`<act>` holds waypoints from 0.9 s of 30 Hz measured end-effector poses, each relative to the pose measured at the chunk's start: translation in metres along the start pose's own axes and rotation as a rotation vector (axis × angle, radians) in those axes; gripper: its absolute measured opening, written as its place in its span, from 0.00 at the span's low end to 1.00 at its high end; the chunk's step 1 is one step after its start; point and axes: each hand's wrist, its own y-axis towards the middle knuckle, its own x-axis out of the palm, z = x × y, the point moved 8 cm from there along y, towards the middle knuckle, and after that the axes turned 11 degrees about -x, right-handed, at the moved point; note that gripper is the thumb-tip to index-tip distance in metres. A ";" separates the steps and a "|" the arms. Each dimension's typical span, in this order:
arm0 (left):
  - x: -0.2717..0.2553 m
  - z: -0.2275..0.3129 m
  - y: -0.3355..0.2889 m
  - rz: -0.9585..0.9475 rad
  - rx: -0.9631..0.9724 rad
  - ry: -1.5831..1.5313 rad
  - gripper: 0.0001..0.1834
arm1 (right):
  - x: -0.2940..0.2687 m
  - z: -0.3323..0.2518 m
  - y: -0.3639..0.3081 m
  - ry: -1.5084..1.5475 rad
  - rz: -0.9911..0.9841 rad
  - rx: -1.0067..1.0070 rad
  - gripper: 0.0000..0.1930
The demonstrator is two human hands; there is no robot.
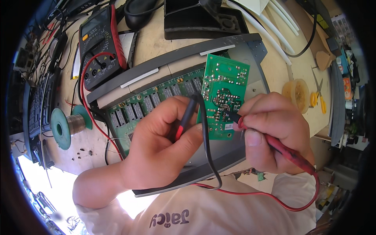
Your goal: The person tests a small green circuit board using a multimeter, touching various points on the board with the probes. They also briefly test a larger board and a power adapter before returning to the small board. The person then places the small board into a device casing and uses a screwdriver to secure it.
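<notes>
My left hand is closed, its thumb and fingers gripping the left edge of a small green circuit board covered in solder joints. Tucked in the same hand is a black test probe with a red band; its black cable loops down in front of the board. My right hand pinches a red test probe. Its dark tip points at the cluster of small parts mid-board; whether it touches cannot be made out. Below the board lies a grey housing with a larger green board bearing several black relay-like blocks.
A red-and-black multimeter stands at the far left, leads plugged in. A solder spool sits nearer, by some loose small parts. Yellow-handled scissors and a round amber container lie right. A black stand is behind.
</notes>
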 end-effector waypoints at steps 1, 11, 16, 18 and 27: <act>0.000 0.000 0.000 -0.002 0.008 0.002 0.05 | 0.000 -0.001 0.000 -0.014 -0.011 -0.013 0.06; 0.000 0.001 0.000 0.022 0.013 -0.012 0.06 | 0.003 -0.004 -0.002 -0.028 0.102 -0.260 0.13; -0.004 -0.002 -0.001 0.018 -0.014 -0.042 0.06 | 0.007 -0.009 0.003 -0.021 0.032 -0.332 0.15; -0.002 -0.001 -0.001 0.033 -0.018 -0.090 0.06 | 0.006 -0.009 0.002 0.012 0.003 -0.325 0.14; -0.001 -0.003 -0.003 -0.067 -0.100 -0.183 0.05 | -0.028 -0.005 -0.003 -0.180 0.061 -0.195 0.18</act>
